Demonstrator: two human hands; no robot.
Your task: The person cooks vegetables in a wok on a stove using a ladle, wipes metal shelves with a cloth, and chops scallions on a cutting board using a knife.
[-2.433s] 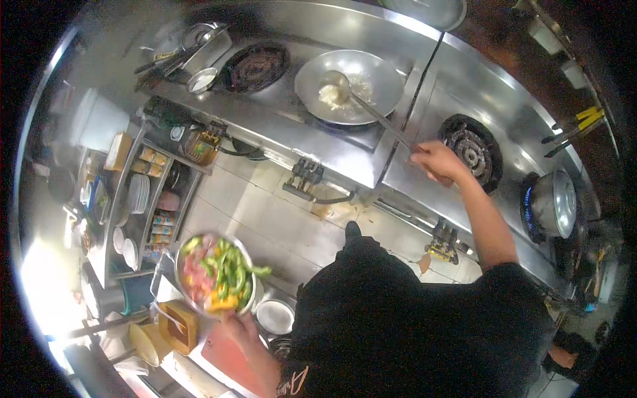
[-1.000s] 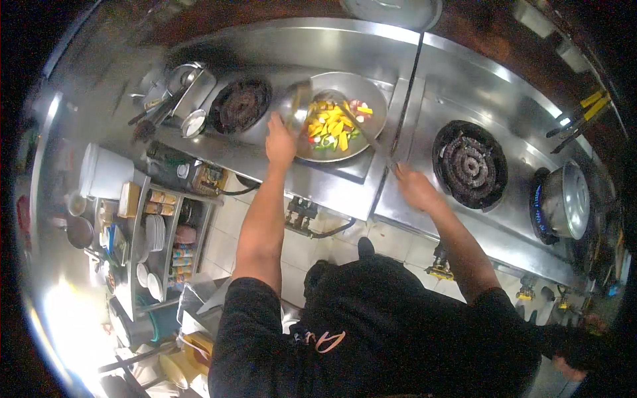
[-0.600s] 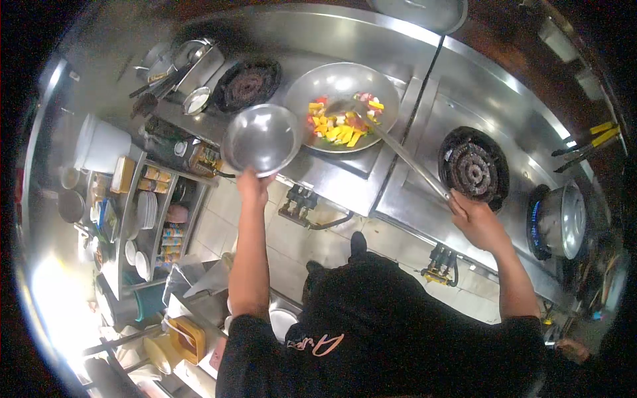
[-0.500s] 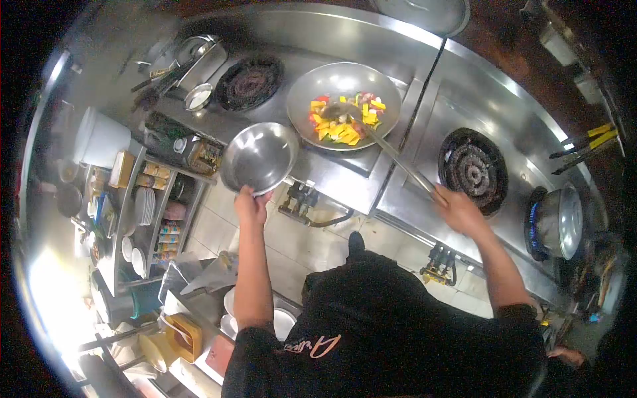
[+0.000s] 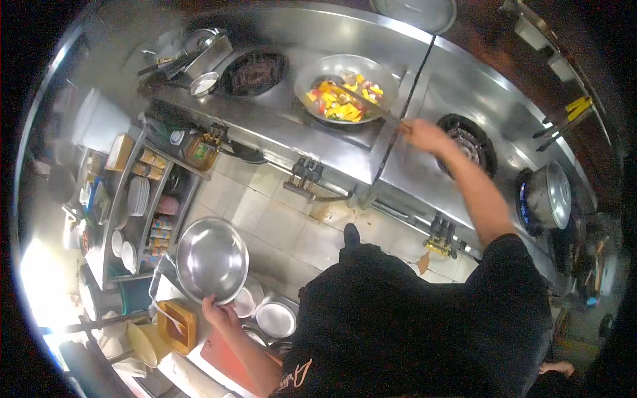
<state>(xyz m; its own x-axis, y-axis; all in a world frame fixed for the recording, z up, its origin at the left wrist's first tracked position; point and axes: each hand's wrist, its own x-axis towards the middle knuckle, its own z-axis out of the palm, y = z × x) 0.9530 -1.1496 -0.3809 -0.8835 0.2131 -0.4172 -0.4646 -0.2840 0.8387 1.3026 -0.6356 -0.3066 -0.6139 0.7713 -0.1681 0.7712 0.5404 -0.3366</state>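
My left hand [image 5: 222,314] grips the rim of an empty metal bowl [image 5: 212,260], held at the lower left above the counter. My right hand [image 5: 424,136] is closed around the handle of a long metal ladle [image 5: 371,106]. The ladle's head is down among the food in the wok [image 5: 308,73], where it is partly hidden. Yellow, red and pale chopped pieces [image 5: 342,105] lie in the wok, which sits on a burner of the steel stove.
Bare burners [image 5: 254,73] flank the wok. At the right a lidded pot [image 5: 549,196] stands over a blue flame. Shelves [image 5: 123,219] with plates [image 5: 139,196] are at the left; a red board [image 5: 232,361] and a tan container [image 5: 178,325] at lower left. Another person's hand [image 5: 561,369] shows lower right.
The bowl held vegetables, was emptied into the wok, and has moved down and left with my left hand. My right hand has moved up and left, nearer the wok, still holding the ladle.
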